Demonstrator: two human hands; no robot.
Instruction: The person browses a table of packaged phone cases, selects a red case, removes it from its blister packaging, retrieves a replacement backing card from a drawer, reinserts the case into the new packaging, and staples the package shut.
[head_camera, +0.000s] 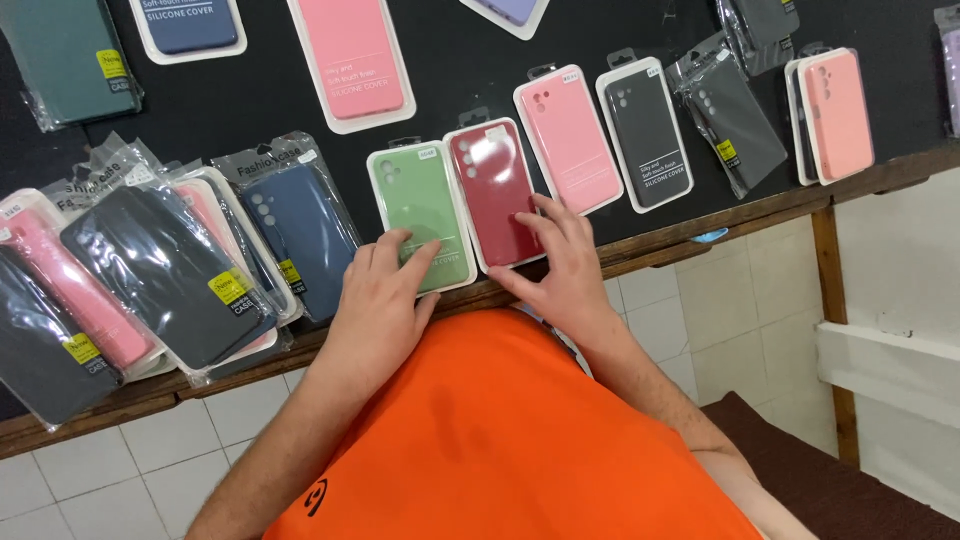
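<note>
A green phone case in a white pack (418, 200) lies near the front edge of the black table (240, 110). My left hand (382, 295) rests on its lower end, fingers spread. Beside it on the right lies a dark red phone case in a white pack (492, 185). My right hand (562, 265) lies flat on that pack's lower right corner. Neither hand grips anything.
Further right lie a pink case (570, 135), a black case (647, 130), a bagged dark case (735, 120) and a stack of pink cases (835, 115). Left is a pile of bagged cases (165, 270) and a blue one (300, 230). Wooden table edge (700, 232), tiled floor below.
</note>
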